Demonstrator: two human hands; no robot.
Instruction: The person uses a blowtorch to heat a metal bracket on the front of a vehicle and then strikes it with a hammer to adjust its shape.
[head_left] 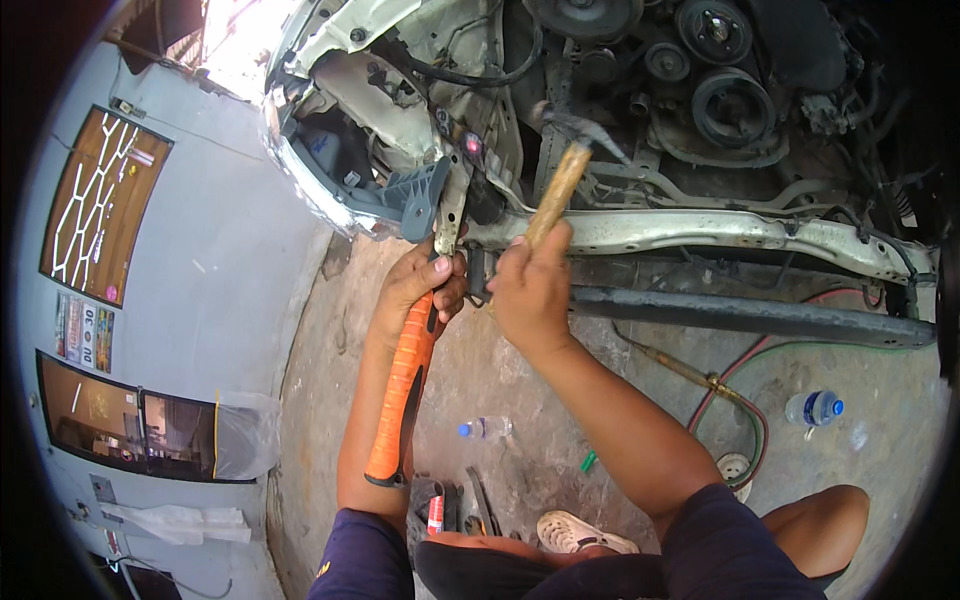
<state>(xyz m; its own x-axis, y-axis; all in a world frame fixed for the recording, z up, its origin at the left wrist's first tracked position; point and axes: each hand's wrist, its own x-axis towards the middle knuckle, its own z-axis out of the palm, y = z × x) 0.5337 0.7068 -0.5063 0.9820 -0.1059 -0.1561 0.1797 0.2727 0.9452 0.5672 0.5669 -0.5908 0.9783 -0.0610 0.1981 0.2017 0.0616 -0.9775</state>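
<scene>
My right hand (pixel 532 295) is wrapped round the wooden handle of a claw hammer (pixel 560 192), its metal head raised up and away from me over the front of an opened car. Beside it, my left hand (pixel 418 285) grips an orange-and-black handled tool (pixel 402 385) near its far end. The handle points back along my left forearm; the tool's working end is hidden by my fingers and the car metal. Just beyond the left hand stands an upright metal bracket (pixel 452 212), next to a grey plastic piece (pixel 425 200). A pale crossbar (pixel 680 230) runs off to the right.
A dark lower bar (pixel 750 315) spans below the crossbar. On the concrete floor lie a torch (pixel 685 370) with red and green hoses, a plastic bottle (pixel 487 428) and another bottle (pixel 815 407). Engine pulleys (pixel 733 105) fill the far right; a grey wall (pixel 215 250) stands left.
</scene>
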